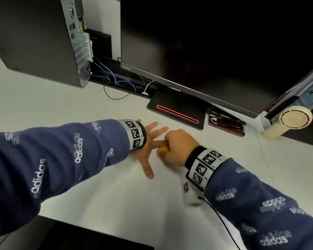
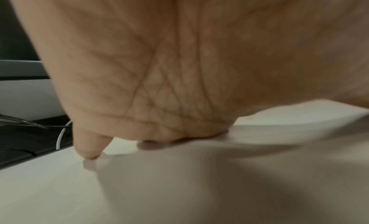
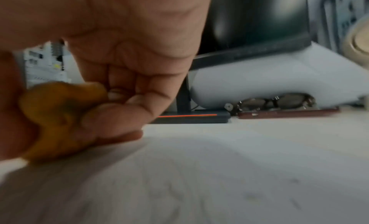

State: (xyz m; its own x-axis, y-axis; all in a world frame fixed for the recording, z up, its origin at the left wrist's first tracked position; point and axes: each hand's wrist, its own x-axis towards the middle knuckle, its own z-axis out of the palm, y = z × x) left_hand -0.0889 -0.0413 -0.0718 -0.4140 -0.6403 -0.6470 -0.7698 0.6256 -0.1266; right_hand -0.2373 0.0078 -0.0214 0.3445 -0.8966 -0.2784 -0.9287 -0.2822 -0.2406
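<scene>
My left hand (image 1: 148,141) lies flat on the white desk (image 1: 98,186), palm down with its fingers spread. In the left wrist view the palm (image 2: 159,69) fills the frame and a fingertip (image 2: 87,153) touches the desk. My right hand (image 1: 177,147) is curled round a small crumpled yellow-orange thing (image 1: 163,149), pressed on the desk just beside the left hand's fingers. The right wrist view shows that yellow-orange thing (image 3: 58,117) bunched between the right thumb and fingers, blurred; I cannot tell what it is.
A dark monitor (image 1: 215,42) stands on a black base with a red line (image 1: 177,113). A computer tower (image 1: 36,37) with blue cables (image 1: 114,76) stands at the back left. Glasses on a dark red case (image 1: 226,123) and a cream fan (image 1: 294,119) lie at the right.
</scene>
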